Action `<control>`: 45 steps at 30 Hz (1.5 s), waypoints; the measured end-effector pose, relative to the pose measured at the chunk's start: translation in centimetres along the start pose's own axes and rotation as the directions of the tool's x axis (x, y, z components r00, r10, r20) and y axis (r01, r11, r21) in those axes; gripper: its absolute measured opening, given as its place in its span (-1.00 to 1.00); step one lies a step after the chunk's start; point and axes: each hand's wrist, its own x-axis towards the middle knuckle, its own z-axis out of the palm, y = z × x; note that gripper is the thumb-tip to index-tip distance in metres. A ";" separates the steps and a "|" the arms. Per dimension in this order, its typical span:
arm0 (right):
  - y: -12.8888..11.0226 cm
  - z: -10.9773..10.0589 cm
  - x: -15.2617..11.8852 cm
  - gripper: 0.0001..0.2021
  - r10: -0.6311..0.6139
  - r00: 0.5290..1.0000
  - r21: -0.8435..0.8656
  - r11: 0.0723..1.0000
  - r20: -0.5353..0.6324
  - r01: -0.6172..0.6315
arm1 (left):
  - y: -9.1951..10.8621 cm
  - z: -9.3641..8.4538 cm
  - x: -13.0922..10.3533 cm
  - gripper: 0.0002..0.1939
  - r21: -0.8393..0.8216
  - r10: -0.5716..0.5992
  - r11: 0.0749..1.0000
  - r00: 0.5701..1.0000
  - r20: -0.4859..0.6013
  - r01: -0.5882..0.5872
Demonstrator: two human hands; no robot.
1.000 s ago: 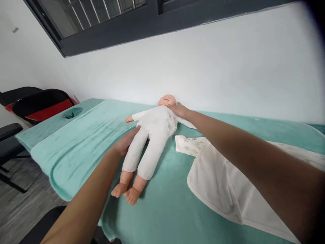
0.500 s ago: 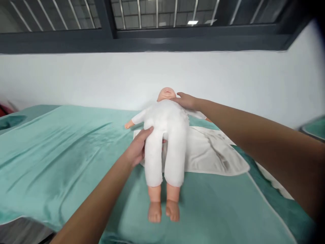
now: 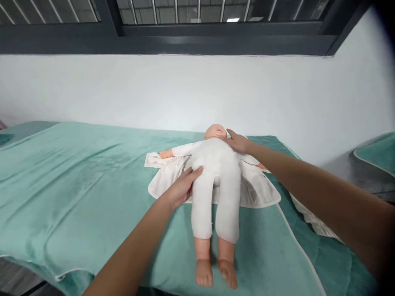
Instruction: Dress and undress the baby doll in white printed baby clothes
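A baby doll [image 3: 217, 158] with a white plush body lies on its back, feet toward me, its arms spread to the sides. Under it a cream-white garment [image 3: 259, 191] is spread out on the green cover. My left hand [image 3: 183, 185] grips the doll's hip and upper thigh on the left, thumb on top, the other fingers partly hidden beneath. Up at the doll's neck and shoulder is my right hand [image 3: 239, 142], thumb raised, its other fingers partly hidden behind the neck.
A green cover [image 3: 77, 185] spreads over the bed. Behind it stand a white wall [image 3: 138, 90] and a dark window frame [image 3: 185, 45] with bars. White cloth [image 3: 314, 218] lies at the right edge, and another green-covered surface [image 3: 378, 154] is farther right.
The doll has been lowered onto the spread garment, both hands still on it. More of the garment shows on the left side. The camera view has shifted too.
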 end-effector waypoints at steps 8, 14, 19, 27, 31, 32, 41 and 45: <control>-9.1 -1.0 0.7 -0.54 -0.292 0.943 -0.203 0.945 -0.159 0.258 | 1.3 -2.8 2.2 -0.73 0.844 0.507 0.535 0.813 -0.286 -0.037; -17.2 7.8 0.8 -0.56 -0.416 0.873 -0.406 0.773 0.256 0.488 | -1.4 -4.6 3.6 -0.77 0.987 0.708 0.052 0.692 -0.144 0.153; -16.6 8.7 1.0 -0.62 -0.343 0.905 -0.397 0.816 0.253 0.420 | -1.7 -5.4 4.1 -0.71 0.958 0.708 0.207 0.645 -0.287 0.199; -12.9 4.9 -0.6 -0.53 -0.422 0.885 -0.222 0.860 0.195 0.459 | -0.7 -7.1 4.7 -0.80 0.831 0.667 0.555 0.579 -0.469 0.033; -12.3 5.0 -2.0 -0.42 -0.432 0.872 -0.282 0.828 0.231 0.485 | -0.6 -7.4 4.2 -0.80 0.773 0.674 0.632 0.528 -0.516 -0.052; -12.2 5.1 -2.3 -0.41 -0.426 0.872 -0.317 0.815 0.243 0.486 | -0.6 -7.4 4.1 -0.81 0.759 0.674 0.648 0.519 -0.526 -0.072; -12.4 6.7 -2.8 -0.48 -0.334 0.913 -0.504 0.761 0.236 0.409 | -0.6 -6.5 3.4 -0.79 0.745 0.716 0.648 0.459 -0.527 -0.155; -12.8 7.9 -2.8 -0.50 -0.337 0.923 -0.510 0.770 0.186 0.384 | -0.8 -5.6 3.2 -0.81 0.865 0.785 0.463 0.541 -0.301 -0.192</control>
